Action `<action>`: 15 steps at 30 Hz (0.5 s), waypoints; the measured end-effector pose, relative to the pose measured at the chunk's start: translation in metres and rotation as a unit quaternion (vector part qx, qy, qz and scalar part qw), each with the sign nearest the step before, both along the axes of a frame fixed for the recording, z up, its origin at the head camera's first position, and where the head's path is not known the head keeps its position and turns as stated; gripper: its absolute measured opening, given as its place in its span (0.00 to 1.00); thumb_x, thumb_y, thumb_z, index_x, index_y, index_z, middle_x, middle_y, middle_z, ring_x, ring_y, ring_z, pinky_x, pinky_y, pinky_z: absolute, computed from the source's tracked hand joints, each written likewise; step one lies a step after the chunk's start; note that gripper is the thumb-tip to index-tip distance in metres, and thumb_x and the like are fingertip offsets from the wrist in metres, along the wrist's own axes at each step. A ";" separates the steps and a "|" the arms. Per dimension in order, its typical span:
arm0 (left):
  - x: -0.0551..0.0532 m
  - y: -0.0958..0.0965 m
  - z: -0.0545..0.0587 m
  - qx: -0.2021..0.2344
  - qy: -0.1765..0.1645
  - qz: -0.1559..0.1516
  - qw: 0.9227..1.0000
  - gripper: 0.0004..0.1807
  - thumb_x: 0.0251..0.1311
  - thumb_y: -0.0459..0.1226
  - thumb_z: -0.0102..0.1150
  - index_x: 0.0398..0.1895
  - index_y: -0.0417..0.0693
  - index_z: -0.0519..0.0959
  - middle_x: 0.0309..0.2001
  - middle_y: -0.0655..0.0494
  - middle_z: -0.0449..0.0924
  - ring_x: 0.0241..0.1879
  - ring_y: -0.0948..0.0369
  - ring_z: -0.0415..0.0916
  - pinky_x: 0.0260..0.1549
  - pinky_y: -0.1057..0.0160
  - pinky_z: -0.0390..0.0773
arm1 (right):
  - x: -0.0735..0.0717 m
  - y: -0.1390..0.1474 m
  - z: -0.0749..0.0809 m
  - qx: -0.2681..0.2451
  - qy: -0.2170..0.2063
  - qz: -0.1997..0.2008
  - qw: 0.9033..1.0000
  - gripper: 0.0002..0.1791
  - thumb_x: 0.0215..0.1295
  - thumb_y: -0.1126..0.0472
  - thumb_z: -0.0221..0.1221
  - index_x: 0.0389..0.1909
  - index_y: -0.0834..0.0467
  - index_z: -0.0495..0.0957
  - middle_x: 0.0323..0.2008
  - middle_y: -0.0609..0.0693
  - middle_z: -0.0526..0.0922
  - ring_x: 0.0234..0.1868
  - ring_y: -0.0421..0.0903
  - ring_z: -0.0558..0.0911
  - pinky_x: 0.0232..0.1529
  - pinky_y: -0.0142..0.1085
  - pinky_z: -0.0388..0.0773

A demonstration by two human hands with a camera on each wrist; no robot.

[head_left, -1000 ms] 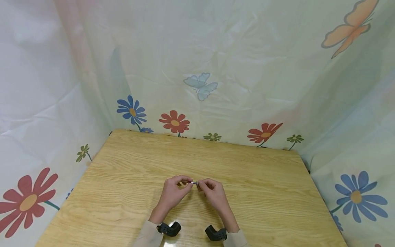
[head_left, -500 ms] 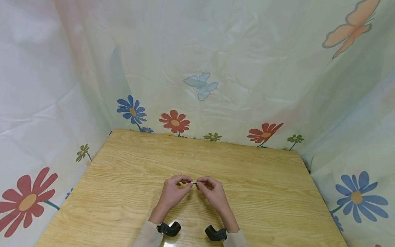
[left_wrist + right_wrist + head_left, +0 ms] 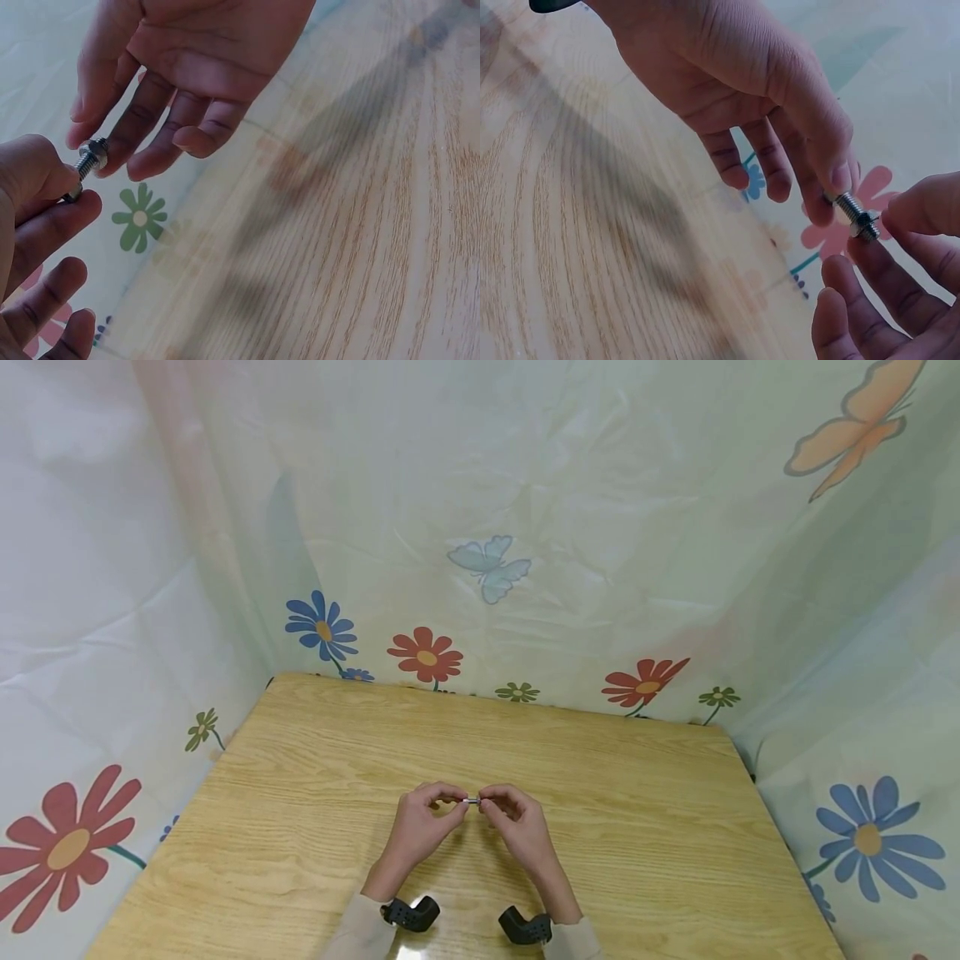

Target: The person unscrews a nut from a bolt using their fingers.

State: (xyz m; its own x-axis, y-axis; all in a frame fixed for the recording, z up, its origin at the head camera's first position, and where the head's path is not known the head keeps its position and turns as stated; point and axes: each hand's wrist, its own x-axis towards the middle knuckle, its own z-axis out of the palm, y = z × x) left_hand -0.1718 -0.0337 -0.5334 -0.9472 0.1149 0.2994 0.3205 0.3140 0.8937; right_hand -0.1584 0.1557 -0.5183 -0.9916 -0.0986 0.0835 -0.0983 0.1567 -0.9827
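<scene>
The right hand [image 3: 519, 828] has shifted its fingers slightly and pinches the nut [image 3: 864, 223], partway along the bolt [image 3: 845, 205], suggesting turning; the left hand [image 3: 422, 827] grips the bolt's head above the worktop [image 3: 615, 802], between its side edges.

The bolt [image 3: 846, 205] and nut [image 3: 864, 223] are silvery; the tabletop [image 3: 637, 802] is yellow-brown with wood grain; the pale curtain [image 3: 600, 485] bears red, blue and green flowers [image 3: 427, 657]; sleeves [image 3: 360, 931] are beige.

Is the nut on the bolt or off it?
On: in both wrist views the nut sits around the bolt, whose threaded tip shows beyond it.
</scene>
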 end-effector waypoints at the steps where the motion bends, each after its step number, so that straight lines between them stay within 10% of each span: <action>1: 0.000 0.000 0.000 -0.001 0.000 0.000 1.000 0.05 0.61 0.36 0.72 0.38 0.58 0.89 0.37 0.69 0.88 0.42 0.54 0.85 0.44 0.58 0.80 | 0.000 0.000 0.001 -0.001 0.002 0.000 1.000 0.09 0.73 0.63 0.62 0.49 0.62 0.84 0.46 0.60 0.86 0.43 0.49 0.85 0.44 0.42 0.84; 15: 0.001 0.001 0.001 0.002 0.042 0.002 0.999 0.05 0.62 0.37 0.72 0.38 0.57 0.89 0.37 0.63 0.89 0.40 0.51 0.84 0.40 0.55 0.82 | 0.000 -0.001 -0.001 0.009 -0.025 -0.031 0.999 0.16 0.74 0.55 0.62 0.52 0.64 0.84 0.45 0.59 0.87 0.46 0.57 0.86 0.43 0.42 0.84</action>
State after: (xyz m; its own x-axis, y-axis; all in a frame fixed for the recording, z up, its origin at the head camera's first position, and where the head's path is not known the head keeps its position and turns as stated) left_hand -0.1710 -0.0332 -0.5324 -0.9193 0.1096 0.3780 0.3929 0.3119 0.8651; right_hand -0.1587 0.1551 -0.5195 -0.9987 -0.0387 0.0326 -0.0389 0.1781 -0.9832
